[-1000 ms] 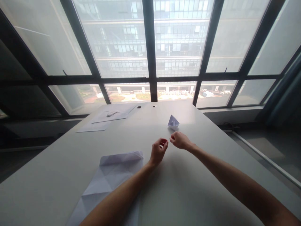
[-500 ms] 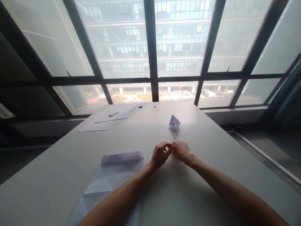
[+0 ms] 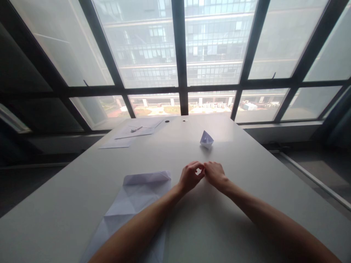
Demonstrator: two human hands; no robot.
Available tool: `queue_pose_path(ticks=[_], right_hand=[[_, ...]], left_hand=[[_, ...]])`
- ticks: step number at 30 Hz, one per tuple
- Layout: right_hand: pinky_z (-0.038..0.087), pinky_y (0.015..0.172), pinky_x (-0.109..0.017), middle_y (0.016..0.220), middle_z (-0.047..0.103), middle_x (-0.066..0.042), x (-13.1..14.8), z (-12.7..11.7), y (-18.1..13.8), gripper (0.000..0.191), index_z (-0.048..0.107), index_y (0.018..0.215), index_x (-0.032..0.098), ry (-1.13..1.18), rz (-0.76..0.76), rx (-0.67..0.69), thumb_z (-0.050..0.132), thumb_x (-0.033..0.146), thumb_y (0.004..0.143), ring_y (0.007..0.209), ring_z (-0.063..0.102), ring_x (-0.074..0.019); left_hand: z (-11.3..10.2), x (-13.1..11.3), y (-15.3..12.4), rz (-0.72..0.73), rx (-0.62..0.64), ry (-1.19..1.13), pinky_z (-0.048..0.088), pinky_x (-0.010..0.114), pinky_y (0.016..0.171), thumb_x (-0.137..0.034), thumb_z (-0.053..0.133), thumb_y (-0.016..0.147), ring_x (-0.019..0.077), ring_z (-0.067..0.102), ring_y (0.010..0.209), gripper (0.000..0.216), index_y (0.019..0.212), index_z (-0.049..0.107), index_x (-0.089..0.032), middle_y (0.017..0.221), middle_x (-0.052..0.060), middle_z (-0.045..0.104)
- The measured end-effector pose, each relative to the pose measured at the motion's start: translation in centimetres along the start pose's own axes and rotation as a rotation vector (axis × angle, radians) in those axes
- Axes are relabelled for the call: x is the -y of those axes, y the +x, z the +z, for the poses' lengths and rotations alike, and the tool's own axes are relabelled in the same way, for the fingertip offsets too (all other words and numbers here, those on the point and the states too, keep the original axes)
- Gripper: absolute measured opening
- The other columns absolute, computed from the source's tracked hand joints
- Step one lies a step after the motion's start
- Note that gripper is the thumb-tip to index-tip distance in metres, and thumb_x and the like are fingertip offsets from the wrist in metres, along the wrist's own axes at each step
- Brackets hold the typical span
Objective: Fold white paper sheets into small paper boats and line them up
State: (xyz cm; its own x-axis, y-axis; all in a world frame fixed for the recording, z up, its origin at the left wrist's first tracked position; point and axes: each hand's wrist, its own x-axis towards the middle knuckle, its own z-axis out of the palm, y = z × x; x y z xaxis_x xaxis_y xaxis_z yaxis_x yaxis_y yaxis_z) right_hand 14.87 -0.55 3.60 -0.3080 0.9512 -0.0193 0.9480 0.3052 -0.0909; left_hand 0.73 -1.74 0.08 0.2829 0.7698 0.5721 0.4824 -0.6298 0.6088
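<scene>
Over the middle of the white table, my left hand (image 3: pixel 191 175) and my right hand (image 3: pixel 215 172) meet at the fingertips. The left thumb and index finger curl into a ring, pressed together at the tip. My right fingers are folded inward. Whatever lies between them, if anything, is hidden or too small to make out. Just beyond the hands stands a small folded paper boat (image 3: pixel 206 140). A large creased sheet of white paper (image 3: pixel 137 199) lies to the left, partly under my left forearm.
At the table's far left lie several flat paper sheets (image 3: pixel 117 142) with a small white object (image 3: pixel 136 129) on top, too small to name. Two cable holes, one a dark round grommet (image 3: pixel 167 121), sit near the far edge. Tall windows (image 3: pixel 149 44) rise behind the table (image 3: pixel 246 160).
The whole view has shifted slightly, so everything appears a little to the right and higher. My hands keep nearly the same pose, fingertips together.
</scene>
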Motion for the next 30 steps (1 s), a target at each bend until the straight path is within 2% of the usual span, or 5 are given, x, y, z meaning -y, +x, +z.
queue_pose_path(ticks=[9,20,23,27,30], right_hand=[[0.048,0.071,-0.027,0.091,0.076,-0.012,0.3,-0.2,-0.5,0.022,0.073,0.090,0.018,0.021,0.019,-0.017,0.052,0.013,0.091,0.083,0.073,-0.0232],[0.048,0.073,-0.030,0.088,0.075,-0.015,0.1,0.3,-0.5,0.022,0.073,0.090,0.017,0.045,0.001,-0.023,0.052,0.015,0.090,0.084,0.072,-0.0253],[0.047,0.074,-0.031,0.090,0.075,-0.015,0.0,0.3,-0.5,0.025,0.074,0.093,0.017,0.050,0.012,-0.025,0.049,0.014,0.090,0.084,0.072,-0.0253],[0.047,0.074,-0.031,0.092,0.075,-0.015,0.0,0.0,-0.4,0.029,0.074,0.095,0.017,0.071,0.032,-0.054,0.045,0.017,0.094,0.085,0.072,-0.0253],[0.048,0.077,-0.032,0.095,0.075,-0.017,0.1,-0.4,-0.5,0.030,0.074,0.098,0.016,0.075,0.056,-0.041,0.044,0.021,0.096,0.088,0.072,-0.0260]], left_hand=[[0.1,-0.2,0.2,0.048,-0.024,-0.082,0.050,0.021,0.063,-0.008,0.060,0.080,0.0125,0.059,0.072,0.011,0.080,0.064,-0.018,0.079,0.001,0.065],[0.1,-0.2,0.2,-0.030,-0.059,-0.214,0.051,0.020,0.060,-0.008,0.063,0.077,0.0120,0.060,0.069,0.007,0.077,0.064,-0.015,0.077,0.001,0.066],[0.1,0.1,0.3,-0.084,-0.034,-0.258,0.051,0.021,0.060,-0.016,0.066,0.082,0.0137,0.064,0.072,0.001,0.081,0.067,-0.015,0.079,0.002,0.069],[-0.1,0.6,0.9,-0.155,0.013,-0.336,0.052,0.024,0.063,-0.033,0.069,0.087,0.0174,0.068,0.076,0.019,0.087,0.072,-0.014,0.083,0.006,0.074],[-0.6,0.6,1.4,-0.179,0.041,-0.364,0.052,0.026,0.064,-0.037,0.071,0.085,0.0192,0.069,0.076,0.024,0.086,0.074,-0.013,0.083,0.008,0.075]])
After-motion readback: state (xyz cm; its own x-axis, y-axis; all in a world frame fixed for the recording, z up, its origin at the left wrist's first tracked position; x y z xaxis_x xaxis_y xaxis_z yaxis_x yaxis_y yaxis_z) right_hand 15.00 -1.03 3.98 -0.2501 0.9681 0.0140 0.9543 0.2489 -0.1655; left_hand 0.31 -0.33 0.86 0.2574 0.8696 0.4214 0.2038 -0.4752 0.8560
